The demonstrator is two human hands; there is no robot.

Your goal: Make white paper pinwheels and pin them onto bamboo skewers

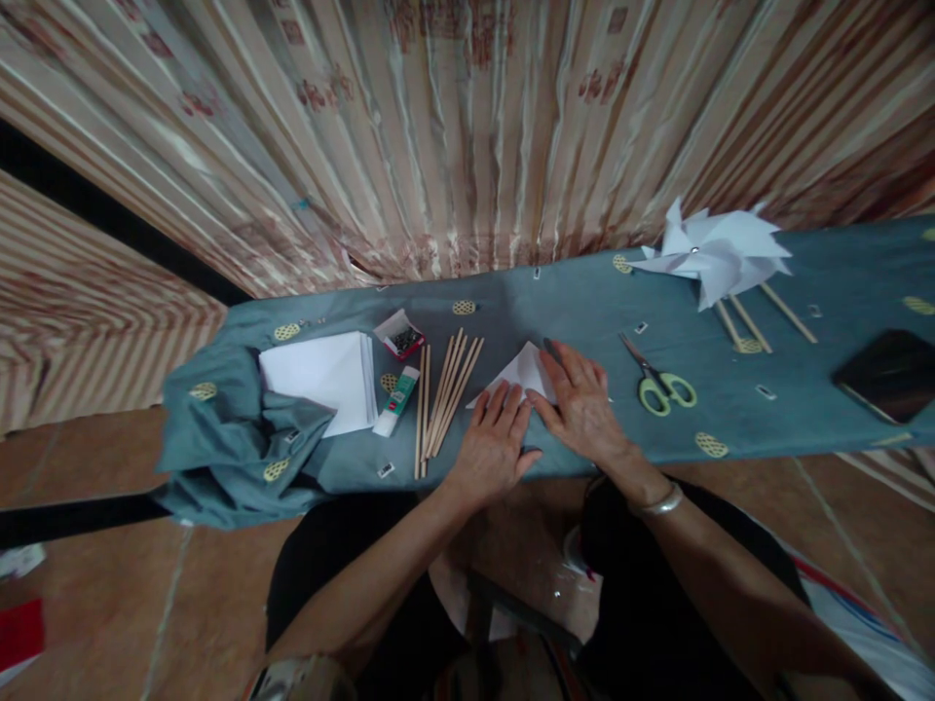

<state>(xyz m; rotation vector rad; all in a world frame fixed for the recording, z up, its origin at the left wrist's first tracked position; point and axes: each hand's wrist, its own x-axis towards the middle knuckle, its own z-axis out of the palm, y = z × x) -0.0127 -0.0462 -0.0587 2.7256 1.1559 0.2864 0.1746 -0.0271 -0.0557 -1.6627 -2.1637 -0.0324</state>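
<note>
two bare hands are pressing on a triangular folded white paper (520, 369), which is lying near the middle of the teal patterned cloth (570, 302). the left hand (498, 443) is lying flat over its near edge, fingers extended and thumb spreading to the right. the right hand (582, 397) is covering its right part, palm down, thumb standing apart from the fingers; a silvery bracelet (663, 500) is circling that wrist. to the left of the paper, loose wooden sticks (454, 394) are lying in a slanting bunch, and a green-and-white glue stick (396, 401) is resting just beside them. a small open box of dark pins (401, 338) is sitting on the far side of the glue, and a stack of white paper sheets (321, 370) is lying farther left, a cloth fold covering its near corner. to the right, green-handled scissors (666, 391) are lying with blades pointing far left. overlapping white paper pinwheels (720, 248) are lying at the far right, and a dark smartphone (887, 375) is resting beyond them, at the right end.
</note>
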